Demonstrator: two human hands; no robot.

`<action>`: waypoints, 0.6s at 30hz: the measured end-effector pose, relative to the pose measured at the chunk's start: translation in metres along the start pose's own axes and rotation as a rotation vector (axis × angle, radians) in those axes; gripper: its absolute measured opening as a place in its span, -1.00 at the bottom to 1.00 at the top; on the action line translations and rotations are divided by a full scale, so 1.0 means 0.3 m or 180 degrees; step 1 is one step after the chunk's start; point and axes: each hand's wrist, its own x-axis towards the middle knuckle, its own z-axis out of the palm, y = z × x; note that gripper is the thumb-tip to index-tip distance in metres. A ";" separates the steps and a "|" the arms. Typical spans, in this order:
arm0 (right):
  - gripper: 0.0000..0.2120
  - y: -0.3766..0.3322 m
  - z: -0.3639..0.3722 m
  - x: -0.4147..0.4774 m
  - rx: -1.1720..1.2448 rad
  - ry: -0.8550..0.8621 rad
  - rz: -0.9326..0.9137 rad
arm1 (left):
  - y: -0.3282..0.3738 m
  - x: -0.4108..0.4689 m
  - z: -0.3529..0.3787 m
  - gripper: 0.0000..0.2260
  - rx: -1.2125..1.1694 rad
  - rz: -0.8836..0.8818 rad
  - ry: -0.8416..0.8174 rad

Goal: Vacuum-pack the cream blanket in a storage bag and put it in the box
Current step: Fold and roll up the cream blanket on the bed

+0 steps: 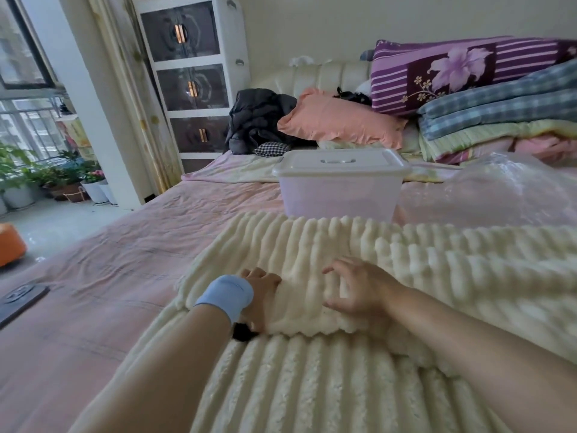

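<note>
The cream ribbed blanket (312, 370) lies spread over the near part of the pink bed, with one layer folded back over another. My left hand (260, 293), a blue band on its wrist, grips the folded edge from the left. My right hand (359, 290) rests on top of the same fold with its fingers curled into the plush. Just behind the blanket stands the translucent plastic box (340, 189), its white lid on. A clear plastic storage bag (499, 189) lies crumpled to the right of the box.
Pillows and folded quilts (499, 98) are piled at the bed's head, beside a dark jacket (259, 120). A white drawer cabinet (190, 76) stands at the back left. A dark flat object (18, 301) lies at the bed's left edge. An orange object (9, 245) is on the floor.
</note>
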 end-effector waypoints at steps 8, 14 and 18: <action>-0.53 -0.201 0.085 0.061 -0.1452 -0.0476 -0.0192 | -0.227 -0.062 0.168 -0.36 0.0283 -0.0648 0.1248; -0.69 -0.220 0.016 0.118 -0.0490 0.0575 0.0534 | -0.304 -0.072 0.132 -0.60 -0.0137 -0.0731 0.1640; -0.58 -0.238 -0.036 0.155 0.0161 0.1595 0.0557 | -0.347 -0.098 -0.011 -0.74 0.0299 -0.1086 0.2824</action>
